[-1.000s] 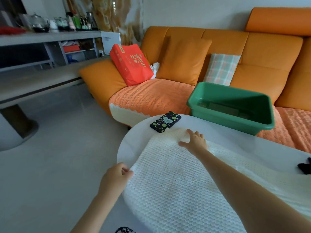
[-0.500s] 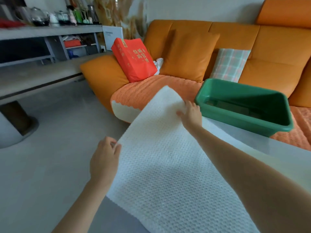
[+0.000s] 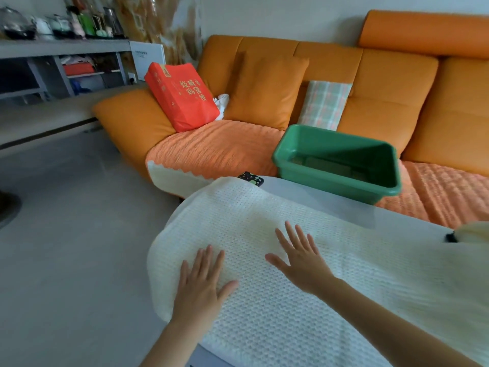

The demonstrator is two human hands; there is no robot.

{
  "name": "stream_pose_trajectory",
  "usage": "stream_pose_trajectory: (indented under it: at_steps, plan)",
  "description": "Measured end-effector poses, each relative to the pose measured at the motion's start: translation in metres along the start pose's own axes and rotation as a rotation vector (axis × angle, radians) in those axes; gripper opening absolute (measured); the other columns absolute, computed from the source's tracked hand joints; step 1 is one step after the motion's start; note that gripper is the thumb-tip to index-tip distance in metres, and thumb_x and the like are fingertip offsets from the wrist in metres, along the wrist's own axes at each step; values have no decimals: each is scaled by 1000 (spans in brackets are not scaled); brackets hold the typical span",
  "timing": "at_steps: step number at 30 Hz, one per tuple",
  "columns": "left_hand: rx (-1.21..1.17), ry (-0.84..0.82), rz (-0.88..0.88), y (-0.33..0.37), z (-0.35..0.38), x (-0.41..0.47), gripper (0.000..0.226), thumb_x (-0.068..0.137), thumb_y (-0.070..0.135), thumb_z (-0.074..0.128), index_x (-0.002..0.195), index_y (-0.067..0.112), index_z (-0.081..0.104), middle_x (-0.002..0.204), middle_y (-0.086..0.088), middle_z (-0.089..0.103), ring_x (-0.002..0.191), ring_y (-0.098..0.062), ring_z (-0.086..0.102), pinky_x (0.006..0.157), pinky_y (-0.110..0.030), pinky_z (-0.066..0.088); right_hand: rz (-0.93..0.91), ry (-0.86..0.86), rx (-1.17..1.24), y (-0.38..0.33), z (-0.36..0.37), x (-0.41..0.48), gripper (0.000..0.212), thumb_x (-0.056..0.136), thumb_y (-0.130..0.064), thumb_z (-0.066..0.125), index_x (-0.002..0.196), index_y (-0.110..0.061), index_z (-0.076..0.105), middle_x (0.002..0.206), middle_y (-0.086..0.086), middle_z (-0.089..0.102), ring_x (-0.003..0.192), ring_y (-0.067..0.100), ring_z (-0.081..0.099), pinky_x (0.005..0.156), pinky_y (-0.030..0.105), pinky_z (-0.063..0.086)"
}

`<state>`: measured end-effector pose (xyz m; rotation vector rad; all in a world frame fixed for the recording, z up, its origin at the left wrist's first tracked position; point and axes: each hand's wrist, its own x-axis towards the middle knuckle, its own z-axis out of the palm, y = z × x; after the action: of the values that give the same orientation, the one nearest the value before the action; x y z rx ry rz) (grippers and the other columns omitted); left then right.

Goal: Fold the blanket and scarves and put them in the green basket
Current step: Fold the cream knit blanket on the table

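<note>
While the white knitted blanket (image 3: 277, 274) lies spread over the bench (image 3: 330, 205), your left hand (image 3: 201, 282) and your right hand (image 3: 301, 258) both rest flat on top of it, fingers spread wide, holding nothing. One blanket end droops over the bench edge. Beyond it, the green basket (image 3: 336, 181) sits by the orange sofa (image 3: 370, 83). A dark phone (image 3: 251, 178) peeks out just past the blanket.
</note>
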<state>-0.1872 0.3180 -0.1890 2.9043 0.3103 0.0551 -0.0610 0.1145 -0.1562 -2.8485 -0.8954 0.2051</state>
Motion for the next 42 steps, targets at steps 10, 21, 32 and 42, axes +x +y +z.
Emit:
stream_pose_trajectory:
  at_steps: [10,21,32,42]
  plan:
    - [12,-64,14,-2,-20,-5,95,61,78,-26,141,28,-18,148,7,-24,136,-6,-23,115,-38,-11,108,107,163,12,6,-52,92,72,-73,-5,150,-24,-5,151,-4,-25,143,16,-20,112,30,-15]
    - [-354,-199,606,184,-21,-88,41,89,45,51,128,32,47,131,20,42,122,2,33,106,-16,21,79,266,60,97,-29,-275,49,87,-70,32,112,-39,59,113,-19,58,96,2,60,79,17,49]
    - [-236,-314,702,205,-6,-112,70,65,69,33,115,28,59,117,16,51,109,5,37,100,-15,29,47,451,90,105,3,-348,12,69,-29,73,77,-29,64,77,-18,59,69,2,57,54,15,48]
    - [-361,-241,579,243,-14,-98,29,93,43,42,113,30,59,113,17,57,96,4,53,86,-16,45,498,648,429,138,-21,-363,34,83,-47,55,108,-27,67,115,-16,56,101,2,54,86,22,44]
